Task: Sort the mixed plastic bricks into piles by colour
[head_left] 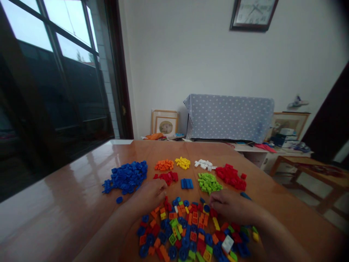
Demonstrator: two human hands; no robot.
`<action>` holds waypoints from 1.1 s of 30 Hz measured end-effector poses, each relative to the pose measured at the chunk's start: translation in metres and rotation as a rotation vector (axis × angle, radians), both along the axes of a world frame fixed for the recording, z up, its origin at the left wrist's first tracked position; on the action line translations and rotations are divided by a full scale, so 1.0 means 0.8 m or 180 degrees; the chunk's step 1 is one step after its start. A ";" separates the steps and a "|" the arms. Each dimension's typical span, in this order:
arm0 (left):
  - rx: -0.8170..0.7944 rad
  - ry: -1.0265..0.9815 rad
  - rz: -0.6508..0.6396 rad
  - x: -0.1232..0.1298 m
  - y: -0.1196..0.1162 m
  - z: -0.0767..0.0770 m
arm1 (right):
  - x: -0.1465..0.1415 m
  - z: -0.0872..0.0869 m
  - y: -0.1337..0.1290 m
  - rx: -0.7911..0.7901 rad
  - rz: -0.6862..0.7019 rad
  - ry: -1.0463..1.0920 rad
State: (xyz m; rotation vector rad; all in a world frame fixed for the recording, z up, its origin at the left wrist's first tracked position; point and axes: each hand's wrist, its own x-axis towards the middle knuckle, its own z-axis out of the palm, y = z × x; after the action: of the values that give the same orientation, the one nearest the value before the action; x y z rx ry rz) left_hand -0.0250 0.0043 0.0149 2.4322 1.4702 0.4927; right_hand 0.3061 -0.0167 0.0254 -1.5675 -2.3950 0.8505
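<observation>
A mixed heap of toy building bricks (185,229) in several colours lies on the table in front of me. My left hand (156,192) is closed at the heap's far left edge, beside a small group of red bricks (168,177); its fingertips point down and what they hold is hidden. Across the heap, my right hand (221,201) has its fingers curled together over the far right edge. Below those fingertips is a red brick (213,213); whether it is gripped I cannot tell. A row of blue pieces (187,183) lies beyond and between the hands.
Sorted piles stand farther back on the table (68,196): blue (129,176), orange (164,165), yellow (182,162), white (205,164), green (208,182) and red (231,176). One round blue piece (119,199) lies apart, left of my left forearm. A wooden stool (313,178) stands right of the table.
</observation>
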 end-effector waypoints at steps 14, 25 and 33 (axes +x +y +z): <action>0.0010 0.0030 0.0058 0.004 -0.003 0.008 | -0.020 0.003 -0.003 -0.0032 0.0194 0.0134; 0.0028 0.0070 0.0068 0.005 -0.007 0.012 | -0.028 0.000 -0.001 0.0219 -0.0010 0.0410; -0.0001 0.0106 0.0088 0.005 -0.005 0.008 | -0.039 -0.008 -0.006 -0.0032 0.0341 0.0498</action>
State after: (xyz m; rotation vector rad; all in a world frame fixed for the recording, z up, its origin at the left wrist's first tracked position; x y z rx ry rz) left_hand -0.0213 0.0007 0.0212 2.4341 1.5190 0.4597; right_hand 0.2747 -0.0212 0.0190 -1.3322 -2.3836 0.9681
